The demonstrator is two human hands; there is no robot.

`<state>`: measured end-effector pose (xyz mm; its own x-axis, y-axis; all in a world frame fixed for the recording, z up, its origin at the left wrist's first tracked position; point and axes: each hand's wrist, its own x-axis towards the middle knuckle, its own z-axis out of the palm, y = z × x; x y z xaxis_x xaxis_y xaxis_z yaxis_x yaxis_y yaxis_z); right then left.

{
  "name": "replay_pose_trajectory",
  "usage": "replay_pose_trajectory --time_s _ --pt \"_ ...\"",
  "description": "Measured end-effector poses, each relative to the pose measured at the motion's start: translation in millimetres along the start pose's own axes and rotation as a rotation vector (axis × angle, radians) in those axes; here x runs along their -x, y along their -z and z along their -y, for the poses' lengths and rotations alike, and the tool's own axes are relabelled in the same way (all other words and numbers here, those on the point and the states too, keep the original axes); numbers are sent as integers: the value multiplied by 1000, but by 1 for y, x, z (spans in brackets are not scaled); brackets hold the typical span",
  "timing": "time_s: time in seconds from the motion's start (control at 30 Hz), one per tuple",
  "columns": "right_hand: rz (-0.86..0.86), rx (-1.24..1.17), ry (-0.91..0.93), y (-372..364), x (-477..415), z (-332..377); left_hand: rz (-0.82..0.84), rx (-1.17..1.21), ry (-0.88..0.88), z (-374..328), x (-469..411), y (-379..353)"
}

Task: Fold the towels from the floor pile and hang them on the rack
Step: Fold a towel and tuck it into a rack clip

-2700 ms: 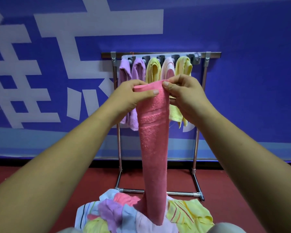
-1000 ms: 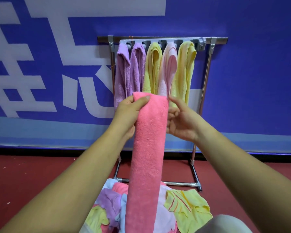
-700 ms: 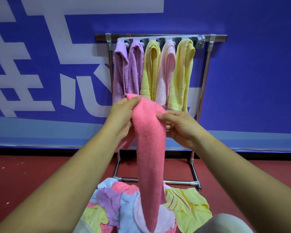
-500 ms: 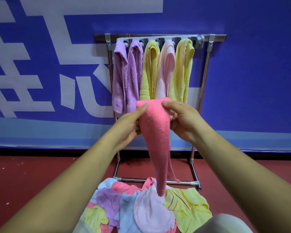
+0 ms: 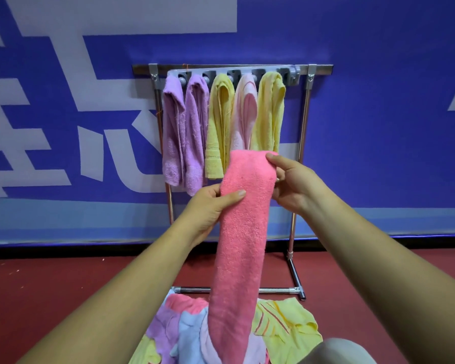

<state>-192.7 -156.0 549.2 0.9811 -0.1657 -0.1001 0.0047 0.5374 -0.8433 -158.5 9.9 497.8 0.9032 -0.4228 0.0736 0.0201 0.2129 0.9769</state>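
Note:
A pink towel (image 5: 241, 240), folded into a long narrow strip, hangs in front of me down to the floor pile. My right hand (image 5: 290, 183) pinches its top right corner. My left hand (image 5: 212, 206) grips the strip's left edge a little lower, thumb across the front. Behind it stands a metal rack (image 5: 304, 132) with several folded towels on its pegs: two purple (image 5: 184, 132), two yellow (image 5: 220, 127) and a pale pink one (image 5: 243, 114). The floor pile (image 5: 281, 327) of loose coloured towels lies at the rack's foot.
A blue wall banner (image 5: 378, 127) with white characters runs right behind the rack. The floor (image 5: 50, 290) is dark red. One peg at the right end of the rack bar (image 5: 290, 76) carries no towel. My knee (image 5: 336, 350) shows at the bottom edge.
The towel has gone from a bunched, tapering drape to a flat narrow strip. My left hand slid down its left edge while my right hand stayed at the top corner.

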Motion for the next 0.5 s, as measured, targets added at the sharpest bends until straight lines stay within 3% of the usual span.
replay_pose_trajectory --time_s 0.17,0.3,0.4,0.5 --pt "-115 30 -62 16 -15 8 -27 124 -17 -19 -13 -7" --pt "-77 154 -234 31 -22 13 -30 60 36 -40 -23 -14" --pt "-69 638 -312 38 -21 26 39 2 77 -57 -35 -22" --pt "-182 1104 -22 36 -28 45 118 -80 110 -73 -49 -31"
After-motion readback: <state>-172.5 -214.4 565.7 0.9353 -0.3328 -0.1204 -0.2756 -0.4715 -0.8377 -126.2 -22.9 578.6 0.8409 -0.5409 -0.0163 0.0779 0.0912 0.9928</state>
